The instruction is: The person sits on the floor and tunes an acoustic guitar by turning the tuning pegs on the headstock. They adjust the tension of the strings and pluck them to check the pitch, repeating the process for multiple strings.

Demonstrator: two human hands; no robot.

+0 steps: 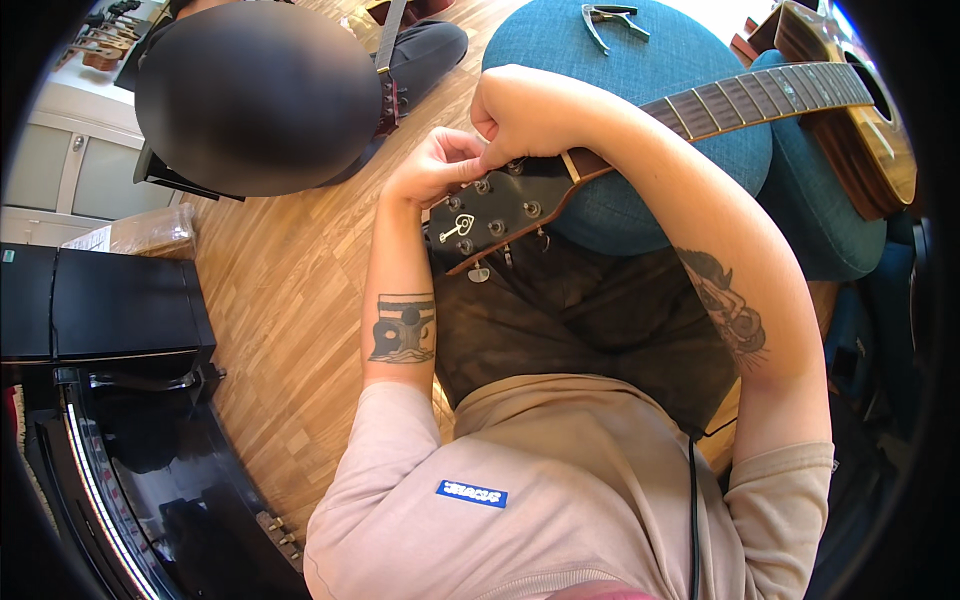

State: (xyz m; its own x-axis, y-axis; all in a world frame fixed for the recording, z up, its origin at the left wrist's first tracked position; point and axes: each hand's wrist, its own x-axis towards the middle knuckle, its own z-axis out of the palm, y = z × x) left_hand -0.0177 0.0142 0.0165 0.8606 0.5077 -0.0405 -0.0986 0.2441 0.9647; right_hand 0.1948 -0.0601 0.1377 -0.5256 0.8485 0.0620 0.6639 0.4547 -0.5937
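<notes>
An acoustic guitar [875, 130] rests on the blue upholstered stools, its neck running left. Its black headstock [510, 208] has an inlaid key-shaped design and lies over my lap. No strings show on the neck or headstock. Both my hands meet at the headstock's far edge, by the tuning machines. My left hand [438, 170] is closed in a pinch, with the thumb toward the right hand. My right hand [515, 115], bent at the wrist, is closed with its fingertips beside the left thumb. What lies between the fingers is hidden. Tuning knobs [479, 273] stick out along the near edge.
A capo-like metal clamp [612, 25] lies on the blue stool [690, 55]. At the upper left a person [425, 55] sits with another guitar [388, 95]. A glossy black piano-like cabinet [120, 310] stands at the left. A plastic-wrapped package [150, 232] is behind it.
</notes>
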